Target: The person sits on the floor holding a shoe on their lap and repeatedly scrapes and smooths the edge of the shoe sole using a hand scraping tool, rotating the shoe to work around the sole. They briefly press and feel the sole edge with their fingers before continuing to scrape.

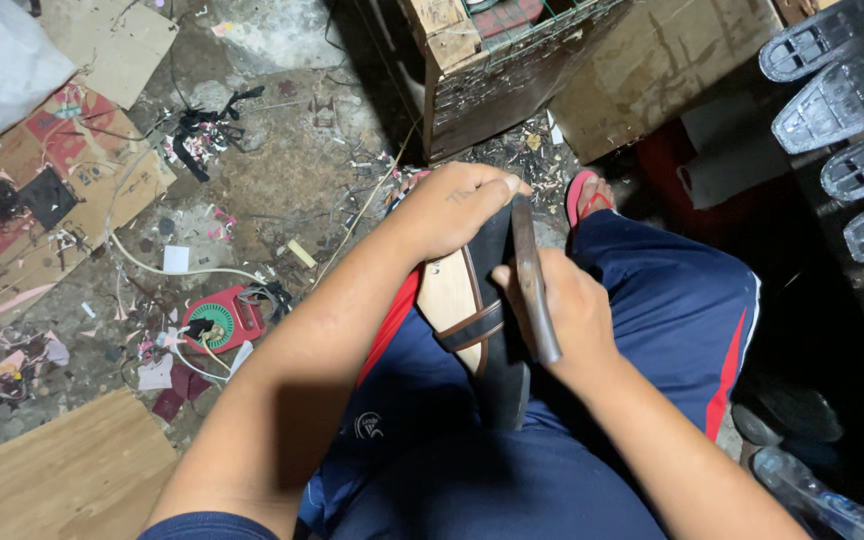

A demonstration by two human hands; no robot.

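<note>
While left hand (457, 205) is gripping the sandal (472, 300) w/ fingers curled over its tip, right hand (562, 310) is clutching a metal tool (534, 280) just beside that thumb — a slip is risking a nick.

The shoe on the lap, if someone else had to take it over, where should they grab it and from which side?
Probably by the heel end of the shoe, coming from the person's left. The left hand already clamps the toe end, and the right hand works a slim metal tool along its right edge. The tan insole side faces left and is bare there.
</note>
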